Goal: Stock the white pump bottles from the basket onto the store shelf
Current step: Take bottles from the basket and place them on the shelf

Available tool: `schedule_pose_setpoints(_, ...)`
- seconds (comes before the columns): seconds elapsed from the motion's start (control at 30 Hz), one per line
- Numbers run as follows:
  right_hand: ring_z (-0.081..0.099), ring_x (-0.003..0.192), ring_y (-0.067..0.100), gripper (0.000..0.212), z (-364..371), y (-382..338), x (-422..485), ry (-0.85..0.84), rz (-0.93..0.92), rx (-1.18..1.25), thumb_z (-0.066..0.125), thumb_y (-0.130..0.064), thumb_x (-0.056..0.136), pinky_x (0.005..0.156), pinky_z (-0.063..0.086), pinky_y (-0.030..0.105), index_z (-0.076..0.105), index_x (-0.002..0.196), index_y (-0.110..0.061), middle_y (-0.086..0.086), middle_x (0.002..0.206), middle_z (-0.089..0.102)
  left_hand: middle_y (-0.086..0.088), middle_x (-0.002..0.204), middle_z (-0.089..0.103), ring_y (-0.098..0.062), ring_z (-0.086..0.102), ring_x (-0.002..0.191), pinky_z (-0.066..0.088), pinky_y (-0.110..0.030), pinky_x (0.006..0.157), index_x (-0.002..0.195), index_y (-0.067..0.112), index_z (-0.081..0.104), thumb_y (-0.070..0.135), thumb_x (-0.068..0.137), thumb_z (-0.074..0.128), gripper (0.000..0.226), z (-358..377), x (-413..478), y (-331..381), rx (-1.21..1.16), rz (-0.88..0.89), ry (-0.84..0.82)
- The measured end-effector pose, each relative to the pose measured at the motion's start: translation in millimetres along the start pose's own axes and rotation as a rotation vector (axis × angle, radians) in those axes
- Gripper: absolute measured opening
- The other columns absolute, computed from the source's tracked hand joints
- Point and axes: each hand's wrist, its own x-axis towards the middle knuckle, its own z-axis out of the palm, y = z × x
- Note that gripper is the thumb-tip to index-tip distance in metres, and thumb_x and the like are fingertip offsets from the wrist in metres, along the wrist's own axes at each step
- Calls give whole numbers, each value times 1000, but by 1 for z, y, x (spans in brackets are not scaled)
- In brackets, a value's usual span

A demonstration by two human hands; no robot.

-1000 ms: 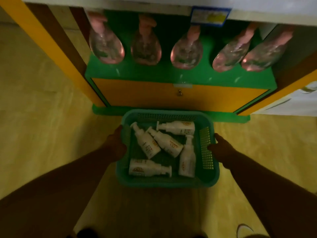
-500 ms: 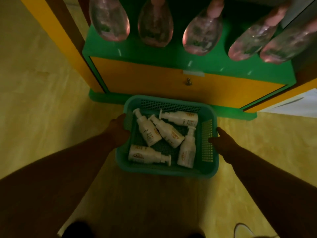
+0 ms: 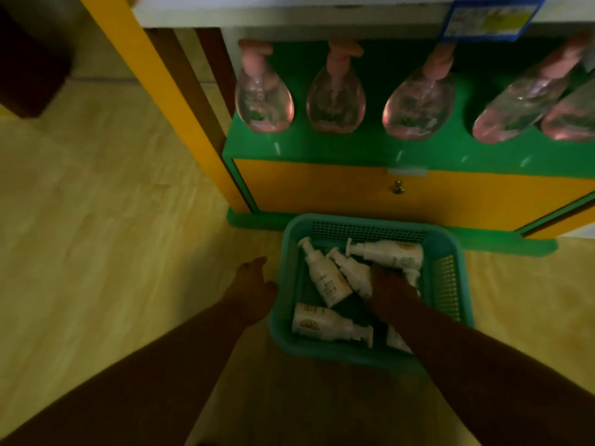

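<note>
**Change since the earlier frame.** Both hands have left the rims of the basket (image 3: 446, 286). The left hand (image 3: 254, 284) has drawn off the left rim. The right hand (image 3: 388, 284) has crossed over the right rim and gone down among the contents. The basket rests on the floor (image 3: 96, 252), close against the foot of the shelf unit.

**Hands.** The left hand holds nothing. Its fingers are loosely extended just beside the left wall of the basket, probably so it can steady the basket if it shifts. The right hand lies on top of the bottles at centre-right. Its fingers are hidden against them, so I cannot tell whether a grasp has closed.

**Task items.** All five white pump bottles (image 3: 325, 280) are lying on their sides in the basket, pumps pointing different ways. One lies along the far wall (image 3: 391, 252) and one along the near wall (image 3: 322, 324). The one on the right is mostly covered by the right forearm. None is on the shelf yet.

**Destination.** The green shelf (image 3: 354, 152) carries a row of clear pink pump bottles (image 3: 335, 101) standing upright at its back, with bare green surface in front of them. A price label (image 3: 489, 17) hangs on the edge of the shelf above.

**Assessment.** Setting the basket down frees both hands for picking. Stocking is at its very start, with the first bottle apparently being selected.
</note>
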Motion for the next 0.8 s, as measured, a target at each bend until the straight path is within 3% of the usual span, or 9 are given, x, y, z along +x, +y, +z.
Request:
schedule_pose_setpoints(0.07, 55, 117, 32, 22, 3, 4, 6, 46, -30, 33, 57, -29, 99, 104, 44, 45, 55, 121, -28, 18, 138, 55, -4, 161, 25, -26, 48, 134, 50, -34, 96, 154, 30, 26, 25, 100, 46, 57, 5, -11, -6, -56, 46, 3)
schedule_pose_setpoints(0.17, 62, 106, 29, 44, 0, 10, -2, -68, -3, 167, 72, -36, 84, 83, 51, 34, 58, 123, -21, 14, 126, 63, 3, 148, 45, -16, 52, 126, 52, -36, 97, 144, 37, 41, 20, 100, 47, 48, 7, -20, -4, -221, 118, -32)
schedule_pose_setpoints(0.23, 64, 108, 27, 61, -6, 13, -14, -147, 25, 186, 81, -44, 67, 89, 57, 43, 60, 120, -24, 11, 124, 66, 7, 135, 55, -13, 59, 115, 55, -36, 93, 134, 41, 50, 14, 98, 47, 44, 4, -25, 3, -295, 154, -18)
schedule_pose_setpoints(0.3, 61, 115, 28, 70, -15, 17, -22, -226, 44, 145, 80, -41, 71, 92, 56, 40, 57, 131, -16, 13, 131, 62, 5, 133, 57, -16, 61, 113, 55, -43, 95, 128, 38, 53, 9, 98, 49, 43, 3, -28, 12, -401, 155, -13)
schedule_pose_setpoints(0.37, 58, 118, 26, 79, -35, 13, -36, -290, 60, 179, 80, -41, 78, 82, 53, 30, 47, 145, -13, 12, 142, 55, 6, 134, 54, -16, 59, 114, 55, -36, 92, 134, 30, 51, 10, 99, 50, 40, 1, -36, 25, -421, 154, -22)
schedule_pose_setpoints(0.43, 59, 121, 23, 71, -59, 5, -52, -295, -36, 233, 77, -37, 87, 82, 50, 25, 46, 146, -13, 10, 142, 56, 8, 129, 52, -13, 56, 110, 51, -26, 84, 139, 27, 48, 15, 101, 49, 40, -2, -46, 43, -393, 159, -71)
schedule_pose_setpoints(0.57, 67, 101, 12, 41, -122, -25, -106, -271, -174, 516, 77, -38, 85, 89, 58, 31, 60, 121, -27, -1, 126, 68, 6, 133, 57, -15, 60, 112, 54, -37, 94, 137, 27, 53, 26, 99, 55, 38, -29, -74, 92, -517, 208, -169)
schedule_pose_setpoints(0.63, 72, 106, 18, 43, -155, -39, -137, -247, -242, 661, 77, -34, 85, 97, 57, 44, 64, 125, -22, 0, 121, 73, 5, 129, 64, -11, 67, 108, 58, -35, 91, 132, 31, 57, 27, 98, 58, 34, -48, -94, 113, -633, 288, -211)
schedule_pose_setpoints(0.8, 71, 113, 26, 50, -236, -82, -203, -224, -502, 880, 75, -20, 84, 95, 57, 48, 61, 132, -15, 8, 124, 73, 19, 120, 69, 1, 68, 102, 59, -28, 85, 125, 34, 61, 19, 97, 58, 32, -117, -156, 149, -787, 497, -74)
